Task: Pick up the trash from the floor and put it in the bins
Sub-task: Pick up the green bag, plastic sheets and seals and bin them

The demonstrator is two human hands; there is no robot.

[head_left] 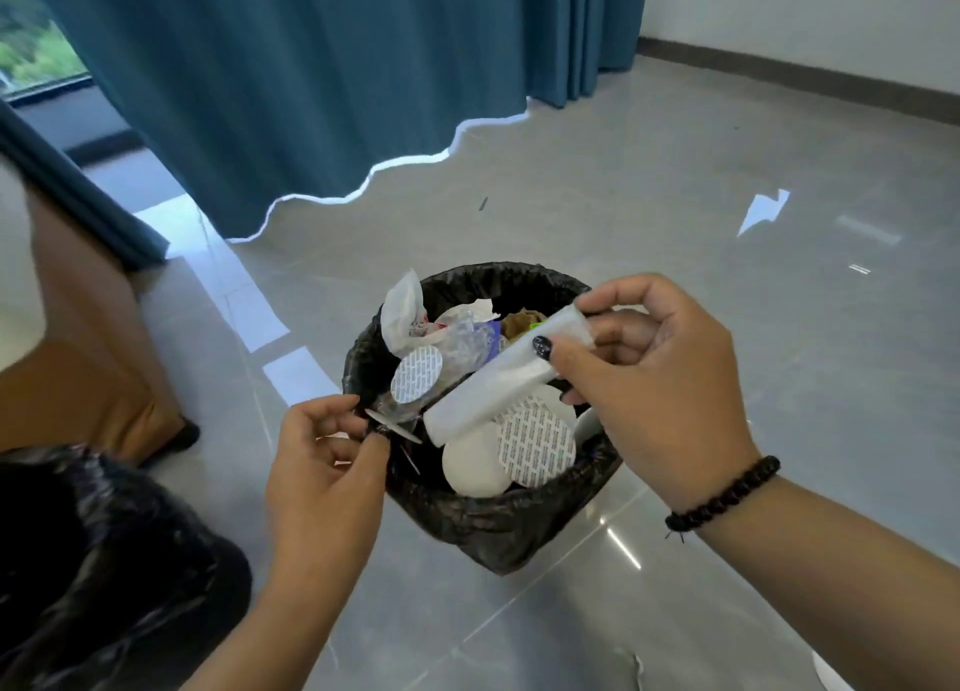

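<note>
A small bin (498, 524) lined with a black bag stands on the grey tiled floor (675, 181), roughly in the middle of the view, and it is heaped to the rim with trash. The right hand (654, 378) hovers over the bin's right rim, its thumb and curled fingers pinching the upper end of a white plastic roll (488, 386). The roll slants down and to the left across the top of the pile, its lower end lying over the rubbish near the bin's near-left rim. A dark beaded bracelet (722, 495) circles the right wrist.

The left hand (327, 462) is at the bin's left rim, fingers curled, pinching the edge of the black liner together with a scrap of clear plastic film (395, 410) that hangs over that edge.

Inside the bin, a round foil seal (537, 446) with printed text lies near the front right, touching a white round lid (475, 464) beside it. A smaller foil seal (415, 376) sits toward the left rim, under crumpled clear wrapping (467, 339). A white crumpled bag (402, 303) sticks up above the far-left rim, and something brown (522, 324) shows at the far side.

A second black bag (104, 560) bulges at the lower left corner of the view. A blue curtain (311, 77) hangs to the floor behind, and a brown piece of furniture (88, 358) stands at the left edge.
</note>
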